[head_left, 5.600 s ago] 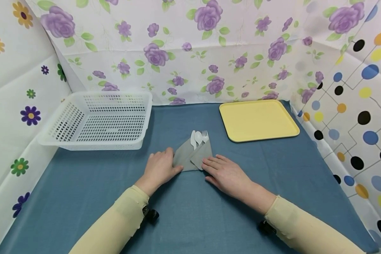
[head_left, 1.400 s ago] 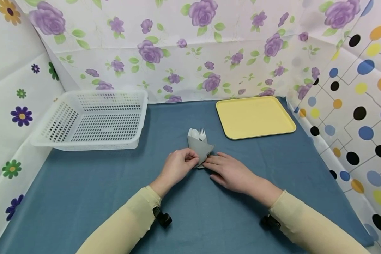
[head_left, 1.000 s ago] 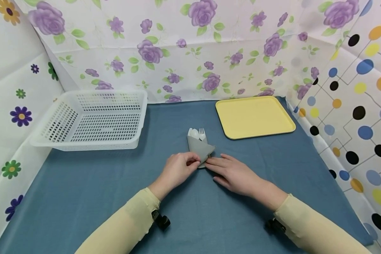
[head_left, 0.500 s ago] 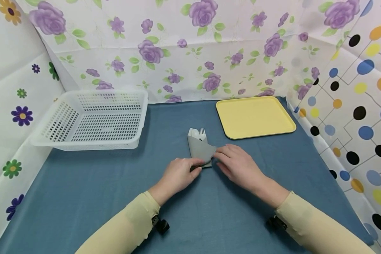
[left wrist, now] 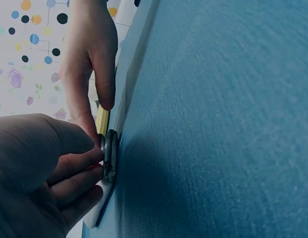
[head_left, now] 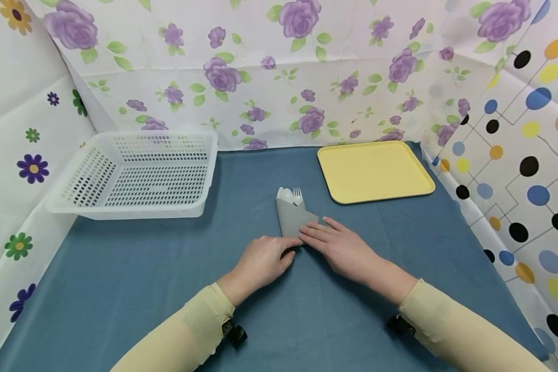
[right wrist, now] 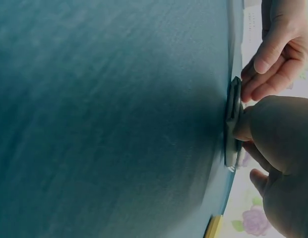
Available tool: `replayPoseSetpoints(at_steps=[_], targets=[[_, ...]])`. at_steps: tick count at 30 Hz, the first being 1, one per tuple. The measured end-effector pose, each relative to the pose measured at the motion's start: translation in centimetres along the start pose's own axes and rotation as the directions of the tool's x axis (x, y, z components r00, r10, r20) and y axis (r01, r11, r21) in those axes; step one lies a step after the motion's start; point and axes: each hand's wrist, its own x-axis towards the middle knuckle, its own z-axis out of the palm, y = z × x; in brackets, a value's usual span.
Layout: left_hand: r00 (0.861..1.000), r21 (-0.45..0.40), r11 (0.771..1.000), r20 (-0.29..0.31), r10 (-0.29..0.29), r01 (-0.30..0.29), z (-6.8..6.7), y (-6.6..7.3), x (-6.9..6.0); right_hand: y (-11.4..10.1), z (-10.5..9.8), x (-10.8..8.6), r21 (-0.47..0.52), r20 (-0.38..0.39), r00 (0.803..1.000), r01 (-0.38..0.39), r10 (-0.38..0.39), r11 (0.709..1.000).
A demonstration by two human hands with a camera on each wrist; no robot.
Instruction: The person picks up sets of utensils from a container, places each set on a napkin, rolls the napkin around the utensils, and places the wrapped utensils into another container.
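Observation:
A grey cloth napkin (head_left: 290, 219) lies folded around a white plastic knife (head_left: 279, 192), spoon (head_left: 287, 195) and fork (head_left: 298, 195), whose upper ends stick out at the far side. My left hand (head_left: 259, 262) is at the near left edge, index finger touching the napkin and thumb apart from it. Across the lower right part my right hand (head_left: 343, 249) presses with nearly straight fingers, partly covering the cloth. The folded napkin's edge (left wrist: 110, 156) shows in the left wrist view beside the fingertips. In the right wrist view the bundle (right wrist: 233, 124) lies low on the table.
A white perforated plastic basket (head_left: 200, 209) stands at the back left. The flat yellow tray (head_left: 376, 173) lies at the back right. Blue cloth (head_left: 135, 289) covers the table, and patterned sheets (head_left: 260, 77) hang along the back and sides.
Since the first frame, the napkin's left side has been folded rightward over the cutlery. My left hand no longer pinches it. My right hand moved from the right flap onto the napkin's lower part.

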Motion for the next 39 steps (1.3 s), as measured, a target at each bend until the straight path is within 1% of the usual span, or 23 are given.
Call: replayPoseSetpoints(at_steps=[3, 7, 9, 12, 15, 17, 19, 21, 23, 25, 27, 33, 36, 39], targets=[[1.000, 0.002, 1.000, 0.009, 0.009, -0.009, -0.1, 0.0, -0.1, -0.1, 0.1, -0.2, 0.002, 0.013, 1.000, -0.003, 0.003, 1.000], [1.000, -0.017, 1.000, 0.026, 0.016, -0.015, -0.3, -0.1, -0.2, -0.2, 0.3, -0.4, 0.010, 0.020, 1.000, -0.010, 0.010, 1.000], [0.999, -0.007, 0.999, 0.035, 0.040, -0.040, -0.4, -0.1, -0.3, -0.3, 0.3, -0.5, 0.012, 0.021, 1.000, -0.011, 0.011, 1.000], [0.995, 0.020, 0.995, 0.039, 0.096, -0.097, -0.5, -0.3, -0.4, -0.3, 0.3, -0.5, 0.012, 0.019, 1.000, -0.012, 0.012, 1.000], [0.991, 0.079, 0.988, 0.013, 0.135, -0.136, -0.7, -0.4, -0.2, -0.4, 0.2, -0.4, 0.011, 0.018, 1.000, -0.015, 0.015, 1.000], [0.991, 0.147, 0.980, 0.005, 0.132, -0.131, -0.8, -0.5, -0.1, -0.4, 0.1, -0.4, 0.009, 0.021, 1.000, -0.018, 0.018, 1.000], [0.992, 0.228, 0.966, 0.024, 0.121, -0.124, -0.8, -0.6, -0.1, -0.5, 0.0, -0.4, 0.011, 0.028, 0.999, -0.022, 0.021, 1.000], [0.991, 0.298, 0.946, 0.072, 0.113, -0.130, -0.8, -0.7, -0.2, -0.5, 0.0, -0.4, 0.014, 0.039, 0.999, -0.027, 0.027, 1.000], [0.986, 0.338, 0.930, 0.127, 0.106, -0.144, -0.7, -0.8, -0.3, -0.6, -0.1, -0.4, 0.015, 0.053, 0.998, -0.034, 0.033, 0.999], [0.981, 0.352, 0.923, 0.166, 0.102, -0.156, -0.5, -0.8, -0.4, -0.7, -0.1, -0.5, 0.015, 0.064, 0.997, -0.041, 0.040, 0.999], [0.978, 0.358, 0.920, 0.187, 0.098, -0.160, -0.3, -0.9, -0.5, -0.8, -0.1, -0.5, 0.010, 0.070, 0.996, -0.047, 0.046, 0.999], [0.972, 0.360, 0.917, 0.213, 0.100, -0.173, -0.2, -1.0, -0.6, -1.0, -0.2, -0.7, 0.011, 0.065, 0.997, -0.053, 0.052, 0.999], [0.968, 0.349, 0.921, 0.231, 0.098, -0.176, -0.4, -0.9, -0.6, -1.1, -0.2, -0.8, 0.019, 0.058, 0.997, -0.054, 0.053, 0.998], [0.967, 0.340, 0.924, 0.234, 0.099, -0.177, -0.4, -0.9, -0.7, -1.1, -0.2, -0.7, 0.023, 0.056, 0.997, -0.056, 0.055, 0.998]])
